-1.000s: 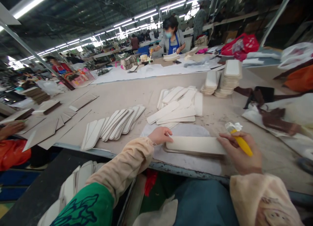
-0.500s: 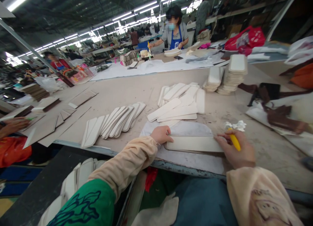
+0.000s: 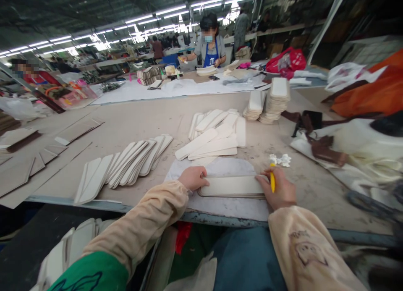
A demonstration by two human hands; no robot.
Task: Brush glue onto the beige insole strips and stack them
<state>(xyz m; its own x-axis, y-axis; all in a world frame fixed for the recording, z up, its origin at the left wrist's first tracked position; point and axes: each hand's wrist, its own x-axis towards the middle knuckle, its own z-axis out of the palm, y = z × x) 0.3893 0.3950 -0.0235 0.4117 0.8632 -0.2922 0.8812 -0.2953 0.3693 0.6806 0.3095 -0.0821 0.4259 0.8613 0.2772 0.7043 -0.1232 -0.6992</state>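
A small stack of long cream-white strips with rounded corners (image 3: 233, 186) lies on a pale sheet (image 3: 226, 208) at the table's front edge. My left hand (image 3: 193, 178) is closed at the stack's left end, its thumb on the top strip. My right hand (image 3: 280, 188) wraps round a yellow-handled tool (image 3: 272, 178), while its fingertips touch the stack's right end. A crumpled white lump (image 3: 280, 159) shows just beyond that hand; whether it is joined to the tool I cannot tell. The tool's working end is not clearly visible.
Behind the stack lies a loose pile of similar strips (image 3: 217, 133); a fanned row (image 3: 126, 163) is to the left. Taller stacks (image 3: 277, 100) stand back right. Brown straps (image 3: 327, 150) lie at right. Across the table, a person in a blue apron (image 3: 210, 51) works.
The view has swung right, so the table's things appear farther left. Both hands stay at the ends of the strip stack, and the yellow handle now stands more upright in my right hand.
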